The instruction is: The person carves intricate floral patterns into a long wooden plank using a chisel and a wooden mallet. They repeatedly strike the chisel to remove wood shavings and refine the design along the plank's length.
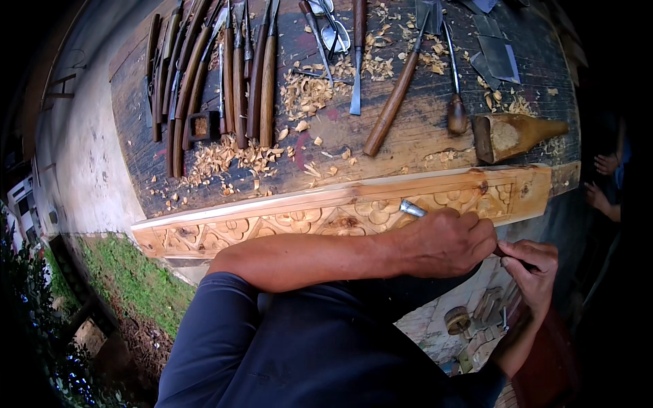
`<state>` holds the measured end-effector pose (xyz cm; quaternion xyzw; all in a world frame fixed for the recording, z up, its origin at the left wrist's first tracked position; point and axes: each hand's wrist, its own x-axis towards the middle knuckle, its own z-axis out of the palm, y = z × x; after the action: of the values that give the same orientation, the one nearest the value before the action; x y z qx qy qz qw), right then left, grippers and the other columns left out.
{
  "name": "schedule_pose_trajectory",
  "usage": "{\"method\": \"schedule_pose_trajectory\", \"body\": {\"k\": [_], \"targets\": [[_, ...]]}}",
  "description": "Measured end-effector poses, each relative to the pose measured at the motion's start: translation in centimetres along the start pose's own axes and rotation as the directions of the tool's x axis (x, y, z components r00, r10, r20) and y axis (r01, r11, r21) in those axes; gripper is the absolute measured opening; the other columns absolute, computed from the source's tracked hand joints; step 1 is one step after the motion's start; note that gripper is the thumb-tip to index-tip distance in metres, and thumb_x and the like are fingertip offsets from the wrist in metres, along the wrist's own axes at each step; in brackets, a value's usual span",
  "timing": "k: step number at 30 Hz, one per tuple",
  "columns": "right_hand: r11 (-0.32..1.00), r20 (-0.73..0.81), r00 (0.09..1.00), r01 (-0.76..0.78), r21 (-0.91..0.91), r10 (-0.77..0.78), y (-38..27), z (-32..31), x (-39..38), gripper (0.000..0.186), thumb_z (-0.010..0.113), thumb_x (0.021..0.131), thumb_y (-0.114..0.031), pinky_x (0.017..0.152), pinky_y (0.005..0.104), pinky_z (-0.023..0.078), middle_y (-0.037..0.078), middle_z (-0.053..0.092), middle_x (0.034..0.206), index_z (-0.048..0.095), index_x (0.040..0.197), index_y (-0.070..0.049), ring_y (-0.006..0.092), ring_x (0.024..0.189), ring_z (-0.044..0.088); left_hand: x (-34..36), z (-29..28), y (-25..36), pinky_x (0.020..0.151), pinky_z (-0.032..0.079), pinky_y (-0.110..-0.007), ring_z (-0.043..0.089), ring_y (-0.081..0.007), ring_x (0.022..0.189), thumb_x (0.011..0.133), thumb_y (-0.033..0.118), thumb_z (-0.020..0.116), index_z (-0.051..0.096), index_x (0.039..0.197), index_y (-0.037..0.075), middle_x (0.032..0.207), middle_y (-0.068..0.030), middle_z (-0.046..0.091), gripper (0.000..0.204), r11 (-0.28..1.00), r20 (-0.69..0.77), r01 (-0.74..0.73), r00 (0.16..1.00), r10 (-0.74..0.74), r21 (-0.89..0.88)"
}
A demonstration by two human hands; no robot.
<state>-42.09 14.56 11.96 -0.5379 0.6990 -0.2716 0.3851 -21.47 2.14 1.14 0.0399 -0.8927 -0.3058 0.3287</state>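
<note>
A long pale wooden board [146, 236], carved with a repeating floral relief, lies along the front edge of the workbench. My left hand [449, 241] is closed around a gouge, whose steel blade [412, 209] points up-left onto the carving. Just right of it, my right hand [530, 265] grips the gouge's dark handle, most of which is hidden by my fingers. My left forearm crosses in front of the board and hides part of its lower edge.
The scarred bench [320, 149] bears several chisels [269, 92], shavings [238, 156], glasses [335, 35], metal plates [496, 58] and a wooden mallet [507, 136]. Grass [136, 285] lies lower left. Another person's hands [605, 163] show at far right. A stool-like red surface [544, 353] is lower right.
</note>
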Motion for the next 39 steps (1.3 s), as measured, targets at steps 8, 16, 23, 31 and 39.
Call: {"method": "schedule_pose_trajectory", "body": {"k": [8,16,23,31,39], "targets": [[1.0,0.043,0.999,-0.002,-0.002,0.002,0.1,-0.7,1.2,0.035,0.08,0.077,0.011,0.055,0.0274,0.045,0.012,0.072,0.074,0.082,0.111,0.004,0.0151,0.058,0.063,0.2,-0.1,-0.1,0.054,0.051,-0.031,0.061,-0.0166,0.073,0.086,0.016,0.067,0.064,0.101,0.002,0.087,-0.0046,0.055,0.02,0.997,0.018,0.06,0.998,-0.059,-0.051],[0.999,0.082,0.996,-0.027,0.03,0.024,0.6,-1.3,1.7,0.037,0.079,0.075,0.012,0.056,0.0276,0.045,0.012,0.072,0.074,0.082,0.112,0.004,0.0145,0.06,0.064,0.3,-0.1,-0.1,0.058,0.052,-0.032,0.063,-0.0176,0.076,0.087,0.015,0.068,0.065,0.105,0.001,0.087,-0.005,0.055,0.023,0.994,0.02,0.091,0.996,-0.09,-0.058],[0.999,0.087,0.996,-0.029,0.039,0.025,0.5,-1.5,1.7,0.041,0.078,0.074,0.013,0.055,0.0271,0.043,0.012,0.07,0.072,0.082,0.113,0.003,0.0138,0.058,0.061,0.4,-0.1,-0.2,0.056,0.053,-0.032,0.063,-0.0175,0.076,0.087,0.015,0.068,0.065,0.106,0.0,0.086,-0.005,0.055,0.024,0.995,0.006,0.084,0.996,-0.083,-0.061],[1.0,0.065,0.998,-0.003,0.02,0.002,0.6,-1.1,1.6,0.04,0.079,0.073,0.013,0.054,0.0282,0.042,0.012,0.068,0.07,0.082,0.112,0.003,0.0146,0.057,0.06,0.3,-0.2,-0.2,0.056,0.053,-0.032,0.062,-0.0172,0.076,0.087,0.015,0.067,0.065,0.105,0.0,0.087,-0.0052,0.055,0.023,0.995,0.033,0.077,0.997,-0.076,-0.057],[1.0,0.07,0.997,0.015,0.007,-0.016,0.1,-1.2,1.9,0.037,0.078,0.075,0.012,0.055,0.0282,0.043,0.012,0.07,0.072,0.082,0.111,0.005,0.0154,0.058,0.063,0.2,-0.2,-0.2,0.055,0.052,-0.031,0.062,-0.0174,0.075,0.087,0.016,0.068,0.065,0.106,0.0,0.087,-0.005,0.055,0.025,0.996,0.01,0.075,0.997,-0.075,-0.054]]}}
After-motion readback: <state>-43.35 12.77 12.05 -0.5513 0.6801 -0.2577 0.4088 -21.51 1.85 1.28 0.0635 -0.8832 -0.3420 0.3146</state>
